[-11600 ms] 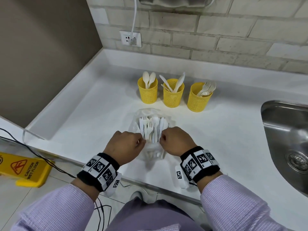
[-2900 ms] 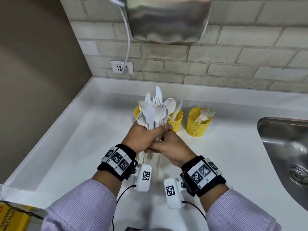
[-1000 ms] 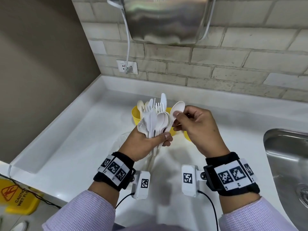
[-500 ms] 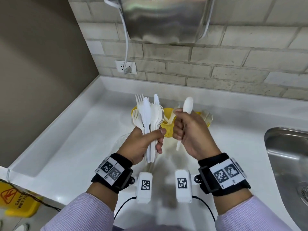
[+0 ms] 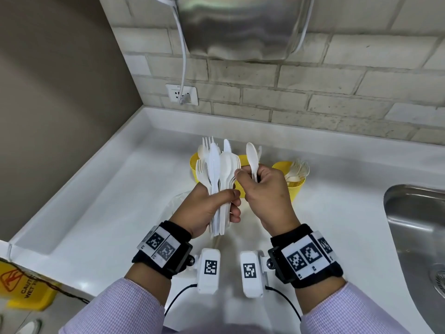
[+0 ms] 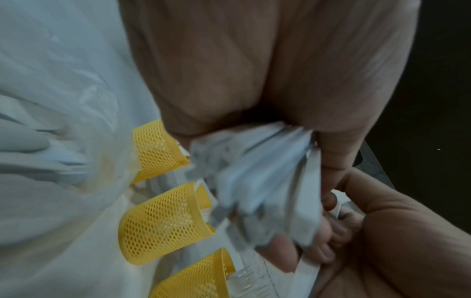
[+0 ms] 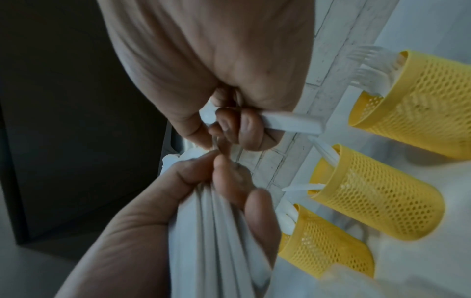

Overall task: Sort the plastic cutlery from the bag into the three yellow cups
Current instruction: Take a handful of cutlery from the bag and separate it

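My left hand (image 5: 224, 203) grips an upright bundle of white plastic cutlery (image 5: 216, 169): forks, knives and spoons mixed. My right hand (image 5: 250, 175) holds one white spoon (image 5: 252, 155) upright in its curled fingers, and its thumb and forefinger touch the bundle's right side. Behind the hands stand three yellow mesh cups: the left cup (image 5: 193, 166), the middle cup (image 7: 377, 201), mostly hidden in the head view, and the right cup (image 5: 297, 189) with forks in it. The clear plastic bag (image 5: 173, 206) lies on the counter below my left hand.
A steel sink (image 5: 419, 237) is sunk into the white counter (image 5: 108, 201) at the right. A wall socket (image 5: 181, 94) with a cable and a steel hand dryer (image 5: 240, 25) are on the brick wall. A yellow wet-floor sign (image 5: 24, 288) stands on the floor at the left.
My right hand, still holding the spoon, has moved left to the bundle and its fingertips now touch it. The left hand keeps the bundle where it was.
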{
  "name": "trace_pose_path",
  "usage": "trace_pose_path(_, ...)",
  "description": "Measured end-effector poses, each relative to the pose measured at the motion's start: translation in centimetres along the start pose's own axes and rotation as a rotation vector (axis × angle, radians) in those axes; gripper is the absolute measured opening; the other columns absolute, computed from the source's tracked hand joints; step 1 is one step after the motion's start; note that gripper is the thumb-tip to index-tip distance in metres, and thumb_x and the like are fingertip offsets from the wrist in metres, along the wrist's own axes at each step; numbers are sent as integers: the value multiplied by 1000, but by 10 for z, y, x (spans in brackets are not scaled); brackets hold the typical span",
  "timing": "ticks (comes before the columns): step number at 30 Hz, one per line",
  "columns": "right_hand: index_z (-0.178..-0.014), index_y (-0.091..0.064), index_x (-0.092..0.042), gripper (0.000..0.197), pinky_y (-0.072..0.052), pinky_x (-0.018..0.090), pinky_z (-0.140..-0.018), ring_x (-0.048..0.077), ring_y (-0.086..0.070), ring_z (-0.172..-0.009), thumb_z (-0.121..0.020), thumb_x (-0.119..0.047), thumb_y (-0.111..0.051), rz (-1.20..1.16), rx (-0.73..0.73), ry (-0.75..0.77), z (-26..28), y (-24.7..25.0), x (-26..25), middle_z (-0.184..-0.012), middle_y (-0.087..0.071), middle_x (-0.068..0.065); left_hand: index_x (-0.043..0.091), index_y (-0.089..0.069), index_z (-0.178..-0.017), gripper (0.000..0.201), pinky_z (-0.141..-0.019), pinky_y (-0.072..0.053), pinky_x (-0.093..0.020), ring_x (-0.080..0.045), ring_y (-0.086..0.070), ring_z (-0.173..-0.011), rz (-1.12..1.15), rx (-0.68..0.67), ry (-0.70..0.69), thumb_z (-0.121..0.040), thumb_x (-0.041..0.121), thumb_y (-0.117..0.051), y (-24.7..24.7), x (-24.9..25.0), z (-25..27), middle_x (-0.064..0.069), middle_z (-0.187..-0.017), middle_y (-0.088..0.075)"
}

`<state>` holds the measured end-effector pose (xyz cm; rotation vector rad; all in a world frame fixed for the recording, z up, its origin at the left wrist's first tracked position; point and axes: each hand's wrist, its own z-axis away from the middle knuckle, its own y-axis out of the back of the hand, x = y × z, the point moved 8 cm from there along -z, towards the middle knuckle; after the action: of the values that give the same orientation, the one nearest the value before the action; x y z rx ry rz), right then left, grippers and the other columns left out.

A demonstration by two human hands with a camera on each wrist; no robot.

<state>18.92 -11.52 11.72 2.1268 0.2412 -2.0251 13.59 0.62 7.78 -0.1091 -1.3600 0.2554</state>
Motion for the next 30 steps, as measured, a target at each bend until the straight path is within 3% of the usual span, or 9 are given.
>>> trace_pose_path(2,-73,-64,-7,21,-40,23,-45,14,-46,-37,-94,-8,-66,-86,30,-48,-1,-1,6,-46,-51,-5,-3,-63,-105,11,-64,-57,-41,-30,-61,-62,4,15,-5,-94,0,-63,1,1,0,-17,-77,-62)
trace_pose_path(7,-73,-57,-5,26,-35,24,-36,16,-40,-33,-96,-11,-66,-253,73,-122,-1,-1,12,-44,-41,-3,-2,-64,-105,8,-63,-56,-40,-30,-60,-61,0,39,-25,-99,1,-60,0,2,0,-19,-78,-61)
trace_pose_path(10,-71,-53,-5,33,-36,27,-41,22,-39,-37,-98,-18,-67,-323,66,-144,-2,1,16,-48,-40,3,1,-67,-102,7,-63,-57,-40,-30,-60,-61,19,40,-33,-97,6,-64,-4,3,0,-18,-78,-62)
trace_pose_path(15,-69,-49,-10,37,-38,28,-45,20,-35,-42,-98,-23,-68,-465,49,-236,-3,3,29,-50,-34,4,5,-70,-102,9,-64,-59,-39,-32,-65,-66,9,53,-16,-99,5,-62,-7,3,2,-19,-82,-67)
trace_pose_path(19,-70,-51,-11,35,-36,28,-48,17,-34,-46,-99,-23,-65,-430,67,-263,-8,8,38,-56,-38,5,6,-69,-109,13,-66,-60,-41,-33,-70,-75,-22,48,-16,-100,6,-60,-7,3,4,-21,-91,-73)
trace_pose_path(21,-73,-52,-10,32,-34,31,-52,16,-39,-47,-100,-25,-64,-418,9,-308,-9,5,41,-59,-44,4,5,-69,-113,16,-66,-60,-40,-33,-70,-76,-35,40,-23,-101,6,-59,-8,2,4,-21,-93,-74)
trace_pose_path(24,-85,-54,-7,22,-32,33,-50,23,-35,-51,-95,-24,-63,-487,-143,-353,-6,-4,40,-64,-39,9,1,-68,-115,18,-64,-58,-38,-33,-68,-75,-26,27,-32,-101,4,-58,-11,0,2,-21,-91,-72)
trace_pose_path(30,-92,-61,-1,25,-33,36,-51,24,-35,-50,-101,-23,-54,-443,-277,-341,-2,-7,36,-56,-37,10,-2,-67,-113,16,-64,-56,-37,-35,-66,-74,-10,21,-49,-100,3,-58,-14,-1,-2,-23,-89,-69)
